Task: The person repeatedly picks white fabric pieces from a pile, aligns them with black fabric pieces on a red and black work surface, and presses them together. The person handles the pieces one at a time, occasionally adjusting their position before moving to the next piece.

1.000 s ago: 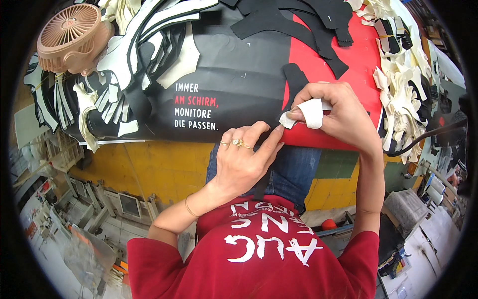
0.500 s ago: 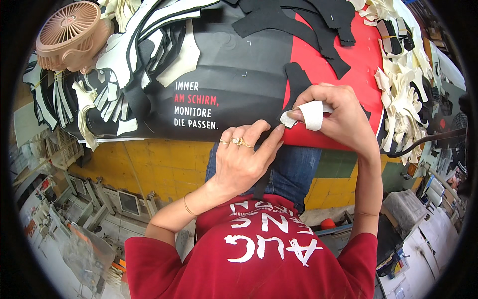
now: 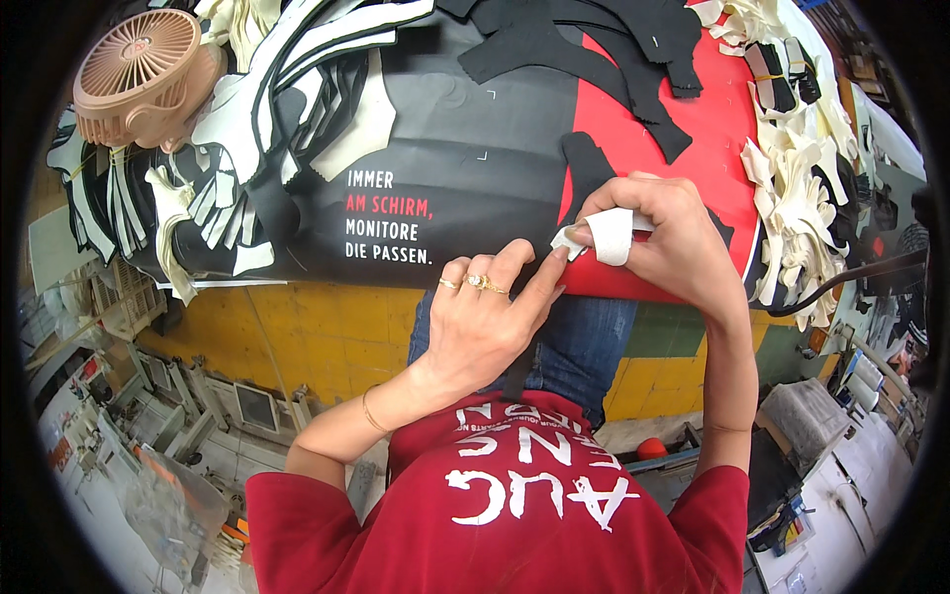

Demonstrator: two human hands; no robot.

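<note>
In my right hand (image 3: 665, 230) is a white strip (image 3: 613, 241) of fabric-like material, bent into a loop and pinched between thumb and fingers. One end of the strip has a small toothed edge and points left. The index fingertip of my left hand (image 3: 487, 307) meets that end, with the thumb tip just below; the other fingers are curled, and rings show on them. Both hands are over the front edge of a black and red printed sheet (image 3: 435, 119). A black cut piece (image 3: 586, 168) lies just beyond my right hand and runs partly beneath it.
More black cut pieces (image 3: 633, 79) are scattered at the back. To the left stand bundles of white-and-black pieces (image 3: 233, 129) and a pink fan (image 3: 139, 74). Cream pieces (image 3: 792, 198) are heaped at the right edge, near a dark cable (image 3: 851, 282).
The looped strip has shifted slightly left and turned a little in my right hand. My left hand stays almost in place, its index fingertip at the strip's end.
</note>
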